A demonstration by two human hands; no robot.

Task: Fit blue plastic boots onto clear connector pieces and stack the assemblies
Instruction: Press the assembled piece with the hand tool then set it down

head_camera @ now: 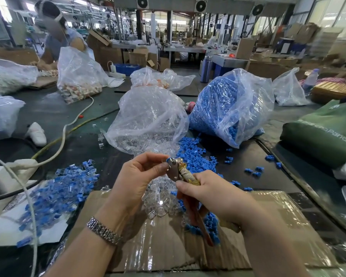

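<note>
Blue boot (170, 159) pinched in my left hand (137, 176) at the pliers (177, 169) head; right hand (206, 191) wraps the taped handles. Fitting step, I'd say. Clear connectors (160, 198) heaped on cardboard (148, 236) below, finished pile (58, 188) left on the desk (88, 144). Next: squeeze, then drop it there.
</note>
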